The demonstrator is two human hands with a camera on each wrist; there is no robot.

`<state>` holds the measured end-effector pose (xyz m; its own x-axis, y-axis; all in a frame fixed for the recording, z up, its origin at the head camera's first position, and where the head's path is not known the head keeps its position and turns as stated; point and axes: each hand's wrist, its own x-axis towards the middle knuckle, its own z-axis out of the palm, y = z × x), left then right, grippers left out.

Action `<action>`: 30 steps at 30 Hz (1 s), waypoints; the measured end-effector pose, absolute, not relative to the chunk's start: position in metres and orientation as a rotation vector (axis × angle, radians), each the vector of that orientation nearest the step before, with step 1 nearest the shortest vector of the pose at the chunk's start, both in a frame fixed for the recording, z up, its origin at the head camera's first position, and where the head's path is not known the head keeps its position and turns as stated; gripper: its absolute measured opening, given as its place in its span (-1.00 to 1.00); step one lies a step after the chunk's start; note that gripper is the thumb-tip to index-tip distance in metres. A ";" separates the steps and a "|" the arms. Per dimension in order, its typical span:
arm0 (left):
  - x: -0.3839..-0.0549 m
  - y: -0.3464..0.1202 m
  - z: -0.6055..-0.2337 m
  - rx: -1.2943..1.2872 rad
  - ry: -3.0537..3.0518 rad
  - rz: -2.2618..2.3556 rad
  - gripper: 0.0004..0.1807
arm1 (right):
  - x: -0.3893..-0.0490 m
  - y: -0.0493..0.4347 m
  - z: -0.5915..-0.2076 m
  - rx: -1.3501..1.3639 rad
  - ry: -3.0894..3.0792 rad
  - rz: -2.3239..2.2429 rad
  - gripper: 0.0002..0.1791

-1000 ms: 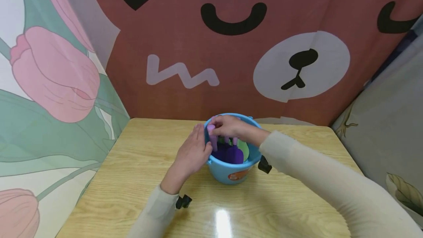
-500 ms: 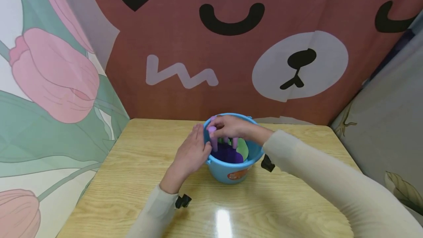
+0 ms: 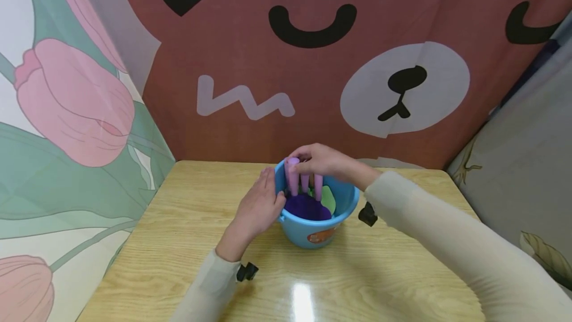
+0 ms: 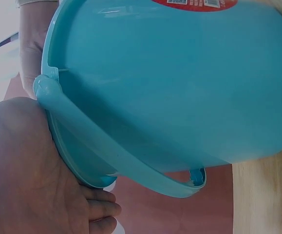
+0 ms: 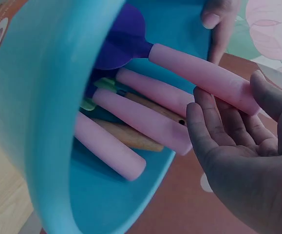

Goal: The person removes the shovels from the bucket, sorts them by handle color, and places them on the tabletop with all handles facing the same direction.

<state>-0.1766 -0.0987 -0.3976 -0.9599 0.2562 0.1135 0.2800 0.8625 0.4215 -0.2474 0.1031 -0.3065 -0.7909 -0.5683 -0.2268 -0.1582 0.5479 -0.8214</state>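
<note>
A light-blue bucket [image 3: 308, 235] stands on the table with toy tools inside. My right hand [image 3: 323, 160] is over its far rim, pinching the pink handle end of a purple-headed toy shovel [image 5: 204, 78] between thumb and fingers. In the right wrist view the shovel's purple head [image 5: 126, 39] is still within the bucket. My left hand [image 3: 259, 207] rests along the left rim with straight fingers; its thumb tip shows over the rim in the right wrist view. Beside the held handle stick up several other pink handles [image 5: 145, 119] and a wooden handle [image 5: 126, 134].
A light-green tool head [image 3: 328, 200] lies at the right inside the bucket. The bucket's handle [image 4: 116, 151] hangs down its outer side. Behind the wooden table [image 3: 187, 242] is a brown bear-print curtain [image 3: 241, 58], and a flower-print curtain [image 3: 85, 178] hangs at the left.
My right hand has risen and shifted slightly right, drawing the pinched pink handle up and rightward. The left hand and the bucket have stayed in place.
</note>
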 end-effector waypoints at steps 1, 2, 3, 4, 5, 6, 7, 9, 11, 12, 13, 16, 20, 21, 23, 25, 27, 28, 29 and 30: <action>-0.177 -0.099 -0.398 -0.429 -2.982 -0.686 -0.22 | -0.248 0.104 -0.305 -0.593 2.322 -1.166 -0.53; -0.177 -0.099 -0.398 -0.429 -2.985 -0.684 -0.21 | -0.248 0.105 -0.304 -0.597 2.334 -1.171 -0.52; -0.177 -0.099 -0.398 -0.429 -2.986 -0.682 -0.21 | -0.248 0.107 -0.302 -0.596 2.350 -1.175 -0.52; -0.177 -0.099 -0.398 -0.428 -2.988 -0.677 -0.20 | -0.249 0.108 -0.301 -0.598 2.371 -1.174 -0.53; -0.177 -0.099 -0.398 -0.430 -2.987 -0.677 -0.20 | -0.249 0.108 -0.299 -0.598 2.382 -1.180 -0.53; -0.177 -0.099 -0.398 -0.431 -2.985 -0.676 -0.20 | -0.249 0.109 -0.298 -0.596 2.390 -1.190 -0.54; -0.177 -0.099 -0.399 -0.432 -2.984 -0.677 -0.20 | -0.250 0.111 -0.296 -0.592 2.400 -1.196 -0.54; -0.177 -0.099 -0.399 -0.435 -2.976 -0.678 -0.21 | -0.251 0.113 -0.294 -0.590 2.413 -1.211 -0.56; -0.178 -0.099 -0.400 -0.437 -2.969 -0.679 -0.22 | -0.251 0.115 -0.291 -0.591 2.408 -1.237 -0.56; -0.178 -0.099 -0.400 -0.437 -2.965 -0.679 -0.22 | -0.252 0.116 -0.290 -0.590 2.404 -1.252 -0.56; -0.178 -0.099 -0.400 -0.436 -2.963 -0.680 -0.22 | -0.252 0.117 -0.289 -0.588 2.396 -1.268 -0.55; -0.178 -0.099 -0.401 -0.433 -2.962 -0.685 -0.22 | -0.252 0.120 -0.287 -0.578 2.361 -1.324 -0.54; -0.179 -0.099 -0.401 -0.433 -2.964 -0.698 -0.22 | -0.255 0.125 -0.287 -0.566 2.349 -1.380 -0.55; -0.179 -0.099 -0.401 -0.433 -2.963 -0.701 -0.22 | -0.255 0.126 -0.287 -0.562 2.346 -1.399 -0.55; -0.179 -0.099 -0.401 -0.432 -2.964 -0.701 -0.22 | -0.255 0.128 -0.288 -0.554 2.356 -1.423 -0.55; -0.178 -0.100 -0.401 -0.430 -2.963 -0.708 -0.22 | -0.254 0.131 -0.289 -0.535 2.368 -1.444 -0.55; -0.177 -0.099 -0.401 -0.427 -2.967 -0.709 -0.21 | -0.253 0.132 -0.287 -0.501 2.380 -1.470 -0.54; -0.177 -0.099 -0.400 -0.425 -2.969 -0.710 -0.21 | -0.252 0.134 -0.287 -0.486 2.390 -1.478 -0.52; -0.177 -0.098 -0.400 -0.424 -2.971 -0.713 -0.21 | -0.251 0.135 -0.286 -0.470 2.398 -1.491 -0.52; -0.177 -0.098 -0.400 -0.424 -2.970 -0.715 -0.20 | -0.251 0.136 -0.285 -0.461 2.404 -1.505 -0.51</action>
